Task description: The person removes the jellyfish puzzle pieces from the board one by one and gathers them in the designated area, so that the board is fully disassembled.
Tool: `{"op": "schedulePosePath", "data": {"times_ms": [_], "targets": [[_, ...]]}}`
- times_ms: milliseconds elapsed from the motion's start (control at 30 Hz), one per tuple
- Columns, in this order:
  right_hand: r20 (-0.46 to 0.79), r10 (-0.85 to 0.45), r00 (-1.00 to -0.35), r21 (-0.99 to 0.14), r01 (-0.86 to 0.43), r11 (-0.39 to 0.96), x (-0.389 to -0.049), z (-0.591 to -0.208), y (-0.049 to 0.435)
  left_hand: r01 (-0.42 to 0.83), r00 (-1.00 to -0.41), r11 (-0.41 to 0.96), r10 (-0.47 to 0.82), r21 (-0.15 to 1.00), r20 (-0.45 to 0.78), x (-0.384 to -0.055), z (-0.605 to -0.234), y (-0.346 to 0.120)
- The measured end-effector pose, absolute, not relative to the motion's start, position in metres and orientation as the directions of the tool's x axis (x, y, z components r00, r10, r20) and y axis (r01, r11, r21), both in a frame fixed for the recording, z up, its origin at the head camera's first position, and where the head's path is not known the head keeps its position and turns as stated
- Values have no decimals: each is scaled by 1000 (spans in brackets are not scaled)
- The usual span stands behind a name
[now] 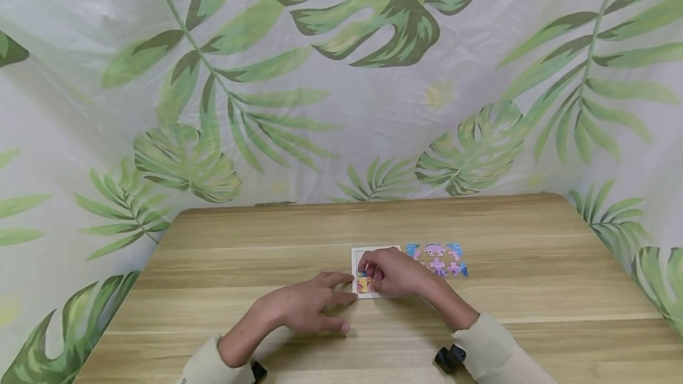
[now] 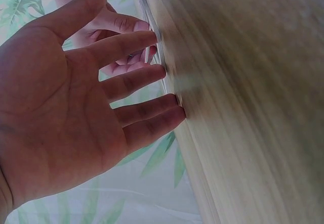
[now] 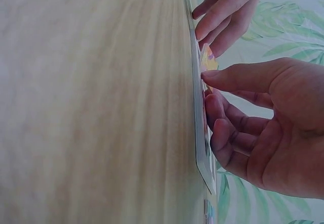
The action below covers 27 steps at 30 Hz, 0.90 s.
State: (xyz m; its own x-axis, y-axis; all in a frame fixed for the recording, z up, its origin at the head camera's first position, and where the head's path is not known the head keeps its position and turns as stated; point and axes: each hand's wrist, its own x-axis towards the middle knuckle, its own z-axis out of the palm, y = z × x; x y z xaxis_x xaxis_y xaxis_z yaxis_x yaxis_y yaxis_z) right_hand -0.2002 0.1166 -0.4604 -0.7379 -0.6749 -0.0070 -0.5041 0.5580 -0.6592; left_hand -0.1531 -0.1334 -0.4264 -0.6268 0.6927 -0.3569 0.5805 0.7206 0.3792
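Observation:
A puzzle board (image 1: 377, 248) with a pale border lies flat on the table. My right hand (image 1: 397, 271) is over it and pinches a yellow puzzle piece (image 3: 208, 61), tilted up from the board, between thumb and fingers. Part of the board is hidden under this hand. A yellow piece (image 1: 363, 285) shows at the board's lower left, right at the fingertips. My left hand (image 1: 309, 304) is spread out palm down, its straight fingers touching the board's left edge; in the left wrist view the fingertips (image 2: 161, 71) rest along that edge.
To the right of the board, several pink and blue puzzle pieces (image 1: 437, 265) lie spread on the wooden table (image 1: 256, 236). Behind the table hangs a leaf-patterned curtain (image 1: 373, 105). A small black device (image 1: 450, 359) sits at the right sleeve.

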Motion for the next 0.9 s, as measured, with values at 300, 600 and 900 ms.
{"op": "schedulePosePath", "data": {"times_ms": [300, 600, 900], "targets": [[-5, -683, -730, -665, -508, 548, -200, -462, 117, 581, -628, 719, 694, 382, -352, -153, -427, -134], [6, -687, -727, -654, -523, 547, -200, -463, 117, 581, -626, 717, 696, 385, -352, -153, -428, -134], [9, -685, -728, -651, -524, 549, -200, -461, 117, 584, -627, 717, 697, 382, -349, -153, -427, -134]]}}
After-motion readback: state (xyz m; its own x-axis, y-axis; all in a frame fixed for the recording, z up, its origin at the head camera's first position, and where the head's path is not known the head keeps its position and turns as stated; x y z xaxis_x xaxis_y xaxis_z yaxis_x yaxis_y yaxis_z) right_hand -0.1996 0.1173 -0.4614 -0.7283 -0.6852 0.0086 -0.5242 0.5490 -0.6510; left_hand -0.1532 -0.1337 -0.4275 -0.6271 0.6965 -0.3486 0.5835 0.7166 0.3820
